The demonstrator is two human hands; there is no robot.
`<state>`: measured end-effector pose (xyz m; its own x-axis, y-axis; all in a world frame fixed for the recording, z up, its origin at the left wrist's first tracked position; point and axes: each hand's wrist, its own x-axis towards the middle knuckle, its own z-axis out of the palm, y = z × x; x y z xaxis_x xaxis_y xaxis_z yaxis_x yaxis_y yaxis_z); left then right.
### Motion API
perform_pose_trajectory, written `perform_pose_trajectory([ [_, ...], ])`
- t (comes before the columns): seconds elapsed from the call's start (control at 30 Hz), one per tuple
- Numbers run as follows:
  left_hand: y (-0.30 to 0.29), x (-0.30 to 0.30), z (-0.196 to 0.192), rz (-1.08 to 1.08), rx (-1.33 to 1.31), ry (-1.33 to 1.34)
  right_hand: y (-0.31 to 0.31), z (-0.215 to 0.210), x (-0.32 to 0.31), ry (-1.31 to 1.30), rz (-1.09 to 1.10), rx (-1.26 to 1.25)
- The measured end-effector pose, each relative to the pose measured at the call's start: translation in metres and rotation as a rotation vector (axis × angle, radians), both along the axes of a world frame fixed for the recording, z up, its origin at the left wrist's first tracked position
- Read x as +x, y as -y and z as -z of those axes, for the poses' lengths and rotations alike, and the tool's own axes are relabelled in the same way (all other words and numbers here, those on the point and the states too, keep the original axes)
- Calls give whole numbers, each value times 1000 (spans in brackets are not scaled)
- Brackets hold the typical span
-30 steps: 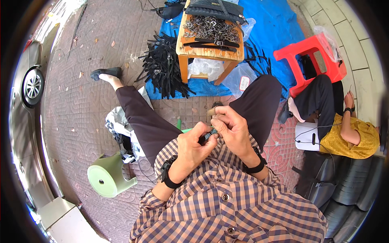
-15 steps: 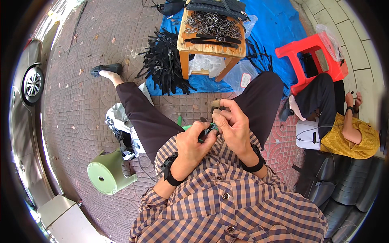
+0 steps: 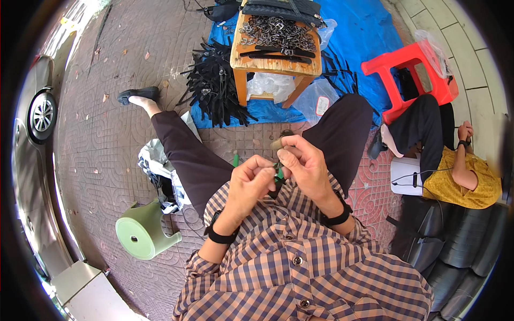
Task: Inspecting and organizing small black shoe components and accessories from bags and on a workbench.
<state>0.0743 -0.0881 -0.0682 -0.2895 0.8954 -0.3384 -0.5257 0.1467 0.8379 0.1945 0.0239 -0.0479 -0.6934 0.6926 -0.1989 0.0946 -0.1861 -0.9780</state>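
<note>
My left hand [image 3: 252, 183] and my right hand [image 3: 303, 165] meet in front of my chest, over my lap. Both pinch a small dark part with a green bit [image 3: 278, 172] between the fingertips; most of it is hidden by my fingers. I wear a black band on each wrist and a checked shirt. My legs in dark trousers stretch out over the brick paving.
A wooden stool [image 3: 278, 60] heaped with metal buckles stands ahead on a blue tarp [image 3: 369, 32], black straps [image 3: 214, 88] piled beside it. A red plastic stool [image 3: 409, 72] and a seated person in yellow [image 3: 460, 176] are right. A green stool [image 3: 142, 232] and a car [image 3: 35, 123] lie left.
My hands stay together on the small part, with the fingers shifting a little. The view has tilted slightly, so the stool and tarp sit higher in the picture.
</note>
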Motion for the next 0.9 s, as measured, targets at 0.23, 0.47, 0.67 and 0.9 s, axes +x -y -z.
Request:
perform_pose_trajectory([
  [0.23,3,-9,4,84,25,449,-12,-1,0,-83,-166,296],
  [0.47,0,-8,1,110,20,443,2,2,-4,-180,28,-102],
  [0.67,-3,-5,4,45,13,313,-4,3,-8,-72,27,36],
  [0.9,1,4,-5,2,168,-226,-9,-1,-9,-47,55,36],
])
